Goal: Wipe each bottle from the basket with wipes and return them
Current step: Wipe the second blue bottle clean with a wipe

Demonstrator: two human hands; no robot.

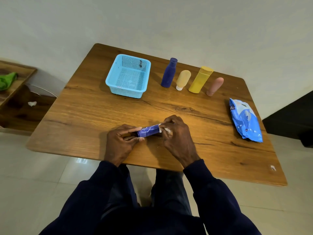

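Lower center, just over surface [101, 116]: left grip [120, 141] pinches left end of purple bottle [149, 131], right grip [177, 134] curled round other end w/ wipe [168, 131].

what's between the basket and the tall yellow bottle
In the head view, two things stand between the basket and the yellow bottle: a dark blue bottle, nearer the basket, then a cream tube on its cap.

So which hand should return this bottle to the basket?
Likely the left hand: it grips the purple bottle, the blue basket lies nearer it, the right hand holds the wipe.
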